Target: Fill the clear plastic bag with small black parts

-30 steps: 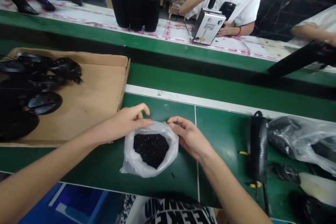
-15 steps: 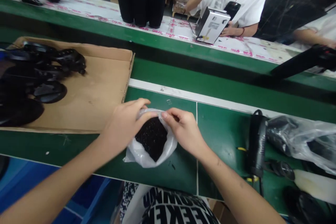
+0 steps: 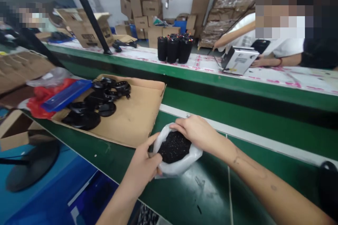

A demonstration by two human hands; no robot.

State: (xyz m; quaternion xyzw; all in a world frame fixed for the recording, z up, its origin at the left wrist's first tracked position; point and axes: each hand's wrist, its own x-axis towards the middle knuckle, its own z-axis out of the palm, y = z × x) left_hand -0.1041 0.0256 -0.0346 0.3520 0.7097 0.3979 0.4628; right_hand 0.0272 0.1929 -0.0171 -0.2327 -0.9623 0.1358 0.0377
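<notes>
Hands have swung round since a moment ago: the plastic bag (image 3: 179, 168) of black granules (image 3: 174, 146) now sits just off the corner of the cardboard tray (image 3: 132, 119), on the green belt (image 3: 200, 197). Left hand (image 3: 141, 163) has a narrow grip on the bag's side, while right hand (image 3: 196, 133) cups over its rim, though you can't really tell if it's pinching. Black moulded parts (image 3: 105, 93) sit on that tray, with a blue plastic case (image 3: 66, 95) and red plastic sheet (image 3: 44, 99) past them. Tray's corner is right by the left hand, kinda tight there.

This is a factory floor: a long green assembly line (image 3: 237, 103) crosses the frame, a co-worker (image 3: 277, 47) works at it, and cartons (image 3: 139, 10) and wrapped pallets (image 3: 227, 10) are stacked at upper center and right
</notes>
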